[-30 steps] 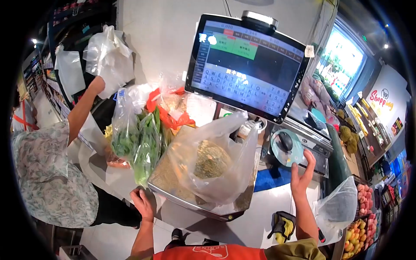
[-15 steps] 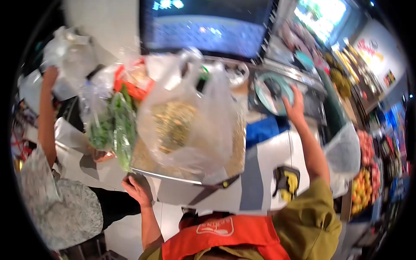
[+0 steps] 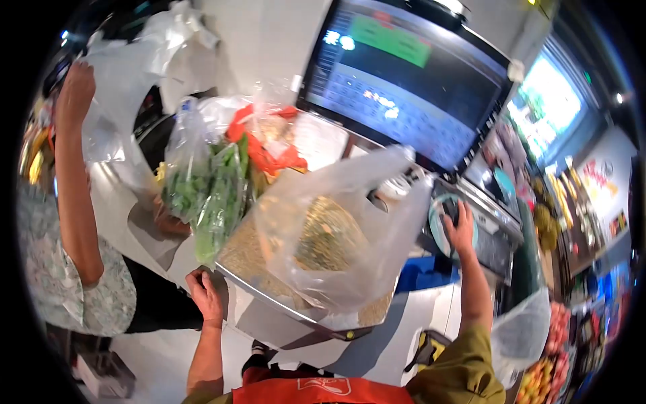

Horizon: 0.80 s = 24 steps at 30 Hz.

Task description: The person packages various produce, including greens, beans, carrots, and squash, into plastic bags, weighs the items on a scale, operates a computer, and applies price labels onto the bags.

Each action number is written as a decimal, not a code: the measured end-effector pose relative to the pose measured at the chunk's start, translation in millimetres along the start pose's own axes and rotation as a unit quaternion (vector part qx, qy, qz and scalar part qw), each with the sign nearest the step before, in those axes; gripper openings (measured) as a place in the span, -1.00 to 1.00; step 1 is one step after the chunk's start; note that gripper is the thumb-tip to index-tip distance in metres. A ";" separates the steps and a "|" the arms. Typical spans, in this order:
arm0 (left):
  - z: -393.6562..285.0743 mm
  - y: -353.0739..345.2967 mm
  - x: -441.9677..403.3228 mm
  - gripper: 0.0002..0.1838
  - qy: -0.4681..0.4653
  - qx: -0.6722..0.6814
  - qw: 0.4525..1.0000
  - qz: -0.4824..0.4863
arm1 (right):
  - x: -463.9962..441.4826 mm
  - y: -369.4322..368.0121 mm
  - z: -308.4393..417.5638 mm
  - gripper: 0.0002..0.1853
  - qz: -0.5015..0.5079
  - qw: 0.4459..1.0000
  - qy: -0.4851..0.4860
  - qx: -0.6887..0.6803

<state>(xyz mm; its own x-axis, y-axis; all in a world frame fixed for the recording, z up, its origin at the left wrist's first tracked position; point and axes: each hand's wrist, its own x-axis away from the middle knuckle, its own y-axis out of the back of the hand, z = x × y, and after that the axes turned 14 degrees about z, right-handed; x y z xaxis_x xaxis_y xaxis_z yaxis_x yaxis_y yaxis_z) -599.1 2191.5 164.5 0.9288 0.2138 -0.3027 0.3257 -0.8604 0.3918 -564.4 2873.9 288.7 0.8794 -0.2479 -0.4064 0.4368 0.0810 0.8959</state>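
Observation:
My right hand (image 3: 459, 232) rests over a dark computer mouse (image 3: 450, 211), fingers curved onto it. Beneath the mouse lies a round mouse pad (image 3: 441, 238) with a pale teal rim. My left hand (image 3: 204, 295) is at the counter's front left edge, fingers loosely bent and apart, holding nothing visible. Just above that hand lies a clear bag of leafy greens (image 3: 219, 202). Between my hands a translucent plastic bag (image 3: 397, 249) stands on a weighing plate (image 3: 243, 259). A yellowish flat item with dark green bits (image 3: 330, 236) shows through it.
A lit monitor (image 3: 417, 81) stands behind the bag. On the left, another person's hand (image 3: 76, 94) grips a white plastic bag (image 3: 118, 87). A red bag (image 3: 276, 158) lies behind the greens. A yellow-and-black object (image 3: 427, 350) sits near my right sleeve.
My right hand has shifted from the pad's rim onto the mouse. The camera view has tilted and moved. The monitor now shows a green panel. The other person's hand has lifted the white bag.

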 end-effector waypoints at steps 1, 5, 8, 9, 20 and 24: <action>-0.7 0.4 0.4 -0.77 0.006 0.002 1.000 -0.002 | -2.4 -0.2 3.4 -0.26 0.000 1.000 0.016 0.012; -0.6 -1.6 -0.6 -0.77 0.017 0.031 0.999 -0.001 | -3.9 0.3 12.0 -0.29 0.014 1.000 0.020 0.017; -3.5 -0.6 -1.5 -0.77 0.007 0.032 0.999 -0.002 | -3.9 0.6 12.0 -0.31 0.011 1.000 0.021 0.021; -4.8 -0.7 -0.6 -0.77 0.005 0.030 1.000 0.000 | -4.2 -0.5 10.3 -0.32 0.008 1.000 0.022 0.017; -3.9 2.1 -1.2 -0.75 0.012 -0.008 1.000 0.003 | -5.1 -1.4 4.2 -0.37 0.029 0.999 0.032 0.013; 1.7 0.1 -1.2 -0.75 -0.002 -0.006 1.000 -0.005 | -3.0 1.0 8.8 -0.40 0.030 0.999 0.032 0.013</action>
<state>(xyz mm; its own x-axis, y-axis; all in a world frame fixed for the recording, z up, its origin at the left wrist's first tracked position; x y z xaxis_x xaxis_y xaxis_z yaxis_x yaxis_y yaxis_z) -600.5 2190.4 163.5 0.9250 0.2206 -0.3094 0.3369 -0.8529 0.3989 -568.2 2866.2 292.4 0.9147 -0.1814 -0.3611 0.3781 0.0687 0.9232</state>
